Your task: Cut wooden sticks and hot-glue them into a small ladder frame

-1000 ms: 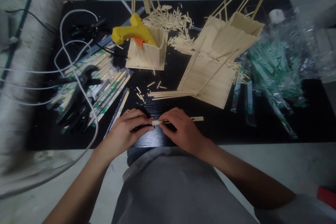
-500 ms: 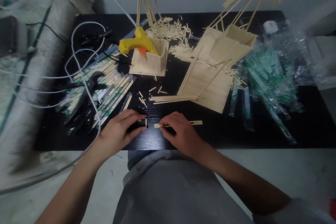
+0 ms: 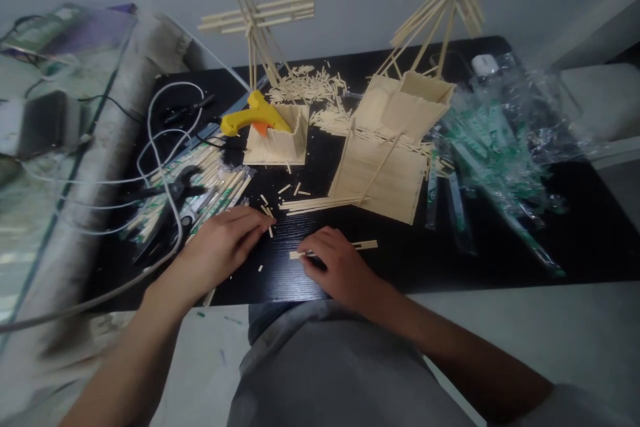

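My left hand [image 3: 233,237] is closed, thumb and fingertips pinched together beside a few loose offcuts. A short wooden stick piece [image 3: 271,231] shows at those fingertips and appears to be held there. To the right, my right hand [image 3: 335,257] grips a thin strip of joined wooden sticks [image 3: 367,245] low over the black table. Both ends of that strip stick out from the hand, and a narrow gap runs along it. A tiny stick piece [image 3: 261,268] lies between the hands, near the front edge.
Behind the hands, a yellow glue gun [image 3: 257,117] rests in a small stick-built box [image 3: 275,153]. A larger stick model [image 3: 380,180] stands right of it, with long sticks [image 3: 320,204] in front. Packaged sticks, black tools and a white cable [image 3: 163,173] crowd the left; plastic wrappers [image 3: 500,147] the right.
My left thumb and fingers have closed together, and that hand has shifted away from me toward the offcuts. The right hand keeps its grip on the strip. The camera view has tilted up.
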A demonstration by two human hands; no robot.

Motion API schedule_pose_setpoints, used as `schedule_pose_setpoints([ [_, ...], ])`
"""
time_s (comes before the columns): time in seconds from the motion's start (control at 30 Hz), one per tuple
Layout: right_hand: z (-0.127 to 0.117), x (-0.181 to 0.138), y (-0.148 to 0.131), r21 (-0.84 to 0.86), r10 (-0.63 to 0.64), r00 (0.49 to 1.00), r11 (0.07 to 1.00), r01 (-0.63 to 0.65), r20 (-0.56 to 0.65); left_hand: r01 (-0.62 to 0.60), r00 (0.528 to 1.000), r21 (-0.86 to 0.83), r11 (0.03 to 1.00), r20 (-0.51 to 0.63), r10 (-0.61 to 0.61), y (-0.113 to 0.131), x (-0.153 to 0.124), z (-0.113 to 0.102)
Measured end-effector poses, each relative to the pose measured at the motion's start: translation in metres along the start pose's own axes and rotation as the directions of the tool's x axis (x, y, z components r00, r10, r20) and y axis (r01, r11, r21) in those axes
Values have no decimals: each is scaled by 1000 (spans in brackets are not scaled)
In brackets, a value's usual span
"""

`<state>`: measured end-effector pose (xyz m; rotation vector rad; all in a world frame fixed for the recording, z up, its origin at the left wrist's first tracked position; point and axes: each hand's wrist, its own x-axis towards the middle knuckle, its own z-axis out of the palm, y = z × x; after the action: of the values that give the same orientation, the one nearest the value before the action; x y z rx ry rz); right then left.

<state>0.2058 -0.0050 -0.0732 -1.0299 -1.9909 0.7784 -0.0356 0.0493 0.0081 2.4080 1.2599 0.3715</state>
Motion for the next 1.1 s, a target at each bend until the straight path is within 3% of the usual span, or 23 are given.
schedule_pose_setpoints([
  [0.07,1,0,1,10,5,1000,1000,-5,0,127,986,64,990,-120,-119,1,3,-12],
  [0.13,2,0,1,21,3,1000,1000,-3,-3,247,934,130,960,-298,-200,2,12,-30],
  [0.2,3,0,2,21,7,1000,1000,-7,0,316,856,168,934,-476,-204,2,28,-50],
  [0.27,4,0,2,8,10,1000,1000,-10,5,343,820,184,921,-537,-198,0,49,-66],
  [0.33,3,-1,2,0,8,1000,1000,-8,8,366,837,229,902,-506,-211,-1,72,-74],
  [0.47,2,-1,1,15,23,999,1000,-23,24,387,906,336,859,-311,-287,-3,105,-69],
  [0.57,3,-1,1,17,31,999,999,-32,33,449,892,387,805,-242,-381,-2,119,-61],
  [0.7,3,0,2,8,24,999,1000,-24,32,511,860,399,762,-248,-446,-3,124,-62],
  [0.8,2,0,2,2,26,999,1000,-26,32,503,849,296,812,-345,-401,-6,114,-69],
  [0.87,1,0,1,5,32,999,999,-32,40,465,818,139,874,-445,-364,-9,99,-74],
  [0.93,1,0,1,8,36,998,999,-36,46,420,732,5,907,-593,-336,-11,79,-77],
  [1.03,2,0,1,8,39,998,999,-39,40,174,599,-236,956,-745,-293,-13,48,-78],
  [1.07,2,0,2,7,37,999,999,-38,37,158,610,-318,935,-713,-346,-13,39,-78],
  [1.1,2,0,2,7,33,999,999,-33,30,225,658,-388,893,-615,-434,-14,30,-77],
])
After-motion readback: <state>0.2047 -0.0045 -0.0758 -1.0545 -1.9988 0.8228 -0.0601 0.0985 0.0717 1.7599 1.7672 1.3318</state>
